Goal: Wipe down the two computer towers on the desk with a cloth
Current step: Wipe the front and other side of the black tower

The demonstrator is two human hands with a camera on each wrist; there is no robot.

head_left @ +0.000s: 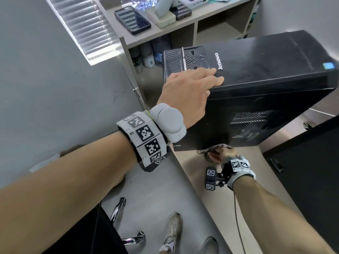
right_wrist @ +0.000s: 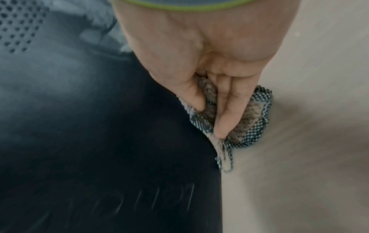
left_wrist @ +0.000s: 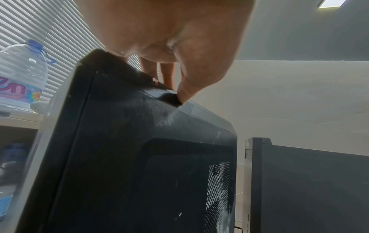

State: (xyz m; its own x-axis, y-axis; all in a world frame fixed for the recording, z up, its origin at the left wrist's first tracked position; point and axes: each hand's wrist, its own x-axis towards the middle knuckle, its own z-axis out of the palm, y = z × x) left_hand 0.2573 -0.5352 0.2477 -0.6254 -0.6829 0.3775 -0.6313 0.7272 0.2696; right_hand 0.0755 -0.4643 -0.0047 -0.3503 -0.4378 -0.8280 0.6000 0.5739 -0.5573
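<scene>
A black Lenovo tower stands on the beige desk. My left hand rests flat on its top near the front, fingers straight, thumb over the side edge. In the left wrist view the thumb presses the top edge of this tower. Low against the tower's side panel, my right hand grips a crumpled checked cloth. The right wrist view shows the cloth bunched between thumb and fingers, pressed on the panel's lower edge. A second black tower stands to the right.
A shelf unit behind the tower carries a phone and small devices; a large water bottle stands there too. A chair's chrome legs and my shoes are on the floor. A thin cable hangs from my right wrist.
</scene>
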